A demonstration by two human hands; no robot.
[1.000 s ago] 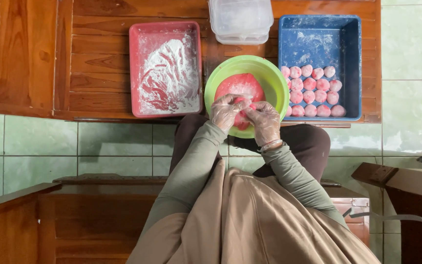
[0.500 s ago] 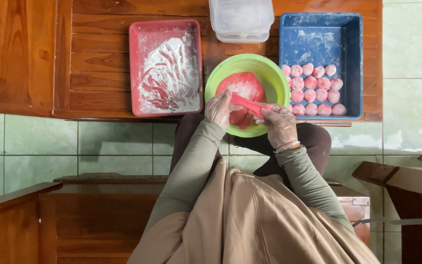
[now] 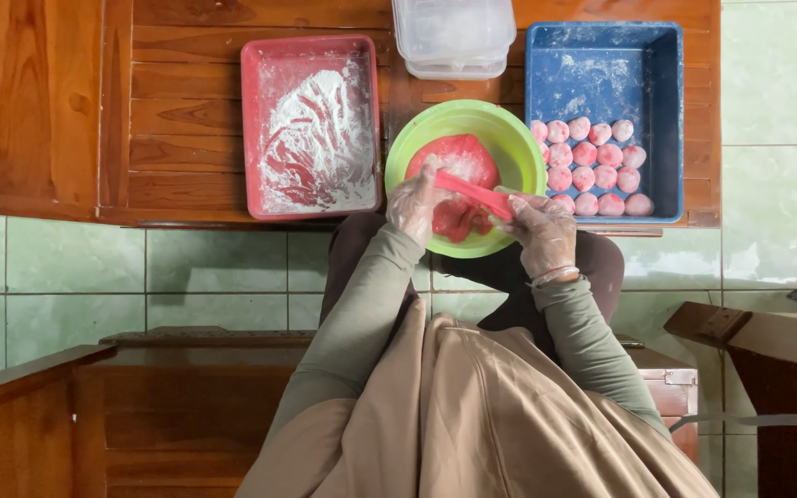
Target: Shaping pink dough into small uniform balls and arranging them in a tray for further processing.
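On the wooden table [image 3: 186, 120], farthest left, sits a red tray [image 3: 311, 126] dusted with white flour; next to it come stacked clear tubs [image 3: 454, 37] at the far edge and, nearer the person, a green bowl [image 3: 509, 129] holding a mound of red dough [image 3: 454, 161]. The left hand [image 3: 414, 203], in a thin clear glove, pinches one end of a dough strip [image 3: 472, 192] at the bowl's near-left side, fingers closed on it. The strip runs out to the right and slightly toward the person, stretched taut above the mound, and its other end is pinched in the closed fingers of the gloved right hand [image 3: 543, 235] at the bowl's near-right rim. So its long axis lies across the body, hand to hand, with the mound just beyond it and nearer the left hand. Farthest right, a blue tray [image 3: 601, 55] holds rows of floured pink balls [image 3: 592, 166], nearest the right hand.
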